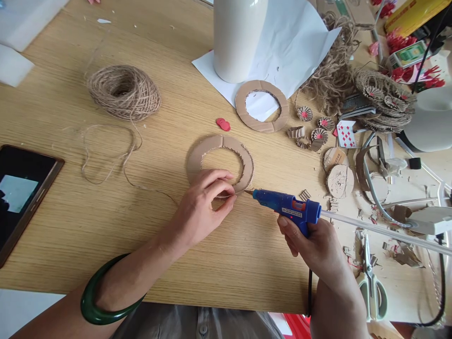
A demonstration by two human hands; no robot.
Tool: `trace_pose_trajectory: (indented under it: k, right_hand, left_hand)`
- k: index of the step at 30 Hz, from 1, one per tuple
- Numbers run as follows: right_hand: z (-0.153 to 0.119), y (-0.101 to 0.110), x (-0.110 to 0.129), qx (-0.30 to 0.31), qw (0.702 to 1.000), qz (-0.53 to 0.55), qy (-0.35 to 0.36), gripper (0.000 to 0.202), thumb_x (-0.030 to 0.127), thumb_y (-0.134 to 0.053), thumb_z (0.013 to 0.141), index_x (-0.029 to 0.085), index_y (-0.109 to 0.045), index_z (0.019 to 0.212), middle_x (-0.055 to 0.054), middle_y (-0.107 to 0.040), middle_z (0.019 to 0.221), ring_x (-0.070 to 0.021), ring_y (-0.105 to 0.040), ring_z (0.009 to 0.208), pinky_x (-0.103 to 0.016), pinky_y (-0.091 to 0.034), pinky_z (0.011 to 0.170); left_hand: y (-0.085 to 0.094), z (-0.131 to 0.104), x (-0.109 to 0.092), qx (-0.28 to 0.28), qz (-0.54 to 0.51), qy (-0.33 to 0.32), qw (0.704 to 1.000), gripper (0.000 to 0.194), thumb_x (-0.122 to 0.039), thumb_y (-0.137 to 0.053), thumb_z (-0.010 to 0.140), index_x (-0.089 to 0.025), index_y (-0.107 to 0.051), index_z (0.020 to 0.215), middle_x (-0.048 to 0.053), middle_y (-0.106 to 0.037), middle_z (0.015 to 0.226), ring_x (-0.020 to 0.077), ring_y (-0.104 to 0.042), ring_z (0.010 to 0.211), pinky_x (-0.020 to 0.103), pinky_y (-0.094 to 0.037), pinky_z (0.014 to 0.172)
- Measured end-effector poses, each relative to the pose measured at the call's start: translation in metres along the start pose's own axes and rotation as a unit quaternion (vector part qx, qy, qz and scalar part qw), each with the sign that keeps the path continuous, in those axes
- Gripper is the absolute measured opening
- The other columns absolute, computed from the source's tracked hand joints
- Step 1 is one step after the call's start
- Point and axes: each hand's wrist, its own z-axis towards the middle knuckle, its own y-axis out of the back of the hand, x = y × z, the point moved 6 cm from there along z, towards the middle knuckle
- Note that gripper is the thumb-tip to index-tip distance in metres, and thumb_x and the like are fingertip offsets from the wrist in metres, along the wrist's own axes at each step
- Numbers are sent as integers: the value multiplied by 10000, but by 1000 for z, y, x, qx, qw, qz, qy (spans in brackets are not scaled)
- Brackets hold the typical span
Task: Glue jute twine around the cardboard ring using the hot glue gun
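My left hand [203, 202] pinches the near edge of a cardboard ring [199, 157] on the table, with jute twine [155, 189] running under the palm along the ring's rim. In my right hand [312, 245] is a blue glue gun [286, 207], a long clear glue stick [381, 231] sticking out of its back. The gun's nozzle points left at the ring's near right edge, close to my left fingertips; whether it touches is too small to tell. From my left hand the twine loops back to a ball of jute twine [123, 92].
Beyond lie a second cardboard ring [263, 125], red paper discs [223, 124] and a white cylinder [238, 42] on white paper [296, 42]. Scissors [369, 282], cardboard discs [339, 181] and scraps crowd the right. A phone [24, 193] lies left; a black cord [310, 292] hangs below the gun.
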Motion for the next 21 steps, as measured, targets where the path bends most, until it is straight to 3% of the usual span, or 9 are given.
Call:
trace_pose_trajectory:
  k: [7,21]
  right_hand:
    - [-2,3,-3,-7,999,34,-21,443,546,-600,947,205,-518,676,38,-472,458,-98,-440,382,-249,-338,404]
    - [0,-2,4,9,999,31,-30,423,554,-592,947,198,-558,720,47,-475,438,-101,-451,376,-253,-355,425]
  left_hand:
    - [0,0,-1,5,-3,2,1000,44,-151,-674,914,-172,-654,882,91,-684,1109,222,-644,1084,386,-538,962]
    - [-1,-1,-1,11,5,-5,1000,108,-101,-632,922,-192,-646,866,71,-680,1124,209,-639,1080,382,-538,956]
